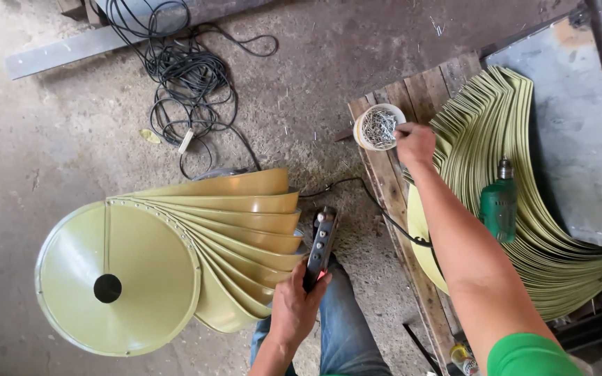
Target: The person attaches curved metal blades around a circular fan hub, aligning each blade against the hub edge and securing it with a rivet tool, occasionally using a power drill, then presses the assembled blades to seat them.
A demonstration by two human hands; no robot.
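Observation:
My left hand [295, 306] grips a dark hand riveting tool [320, 245] by its handle, held upright over my knee beside a pale green fan wheel [175, 257] made of a round disc and several curved blades. My right hand [414, 144] reaches into a small round white bowl [362, 120] full of silvery rivets [380, 128], fingers pinched at the rivets. The bowl sits on a wooden pallet [391, 188].
A fanned stack of pale green curved metal blades [524, 181] lies on the pallet at the right, with a green electric drill [499, 203] resting on it. Tangled black cable [189, 83] lies on the concrete floor at the top. A grey metal sheet [580, 125] is at the far right.

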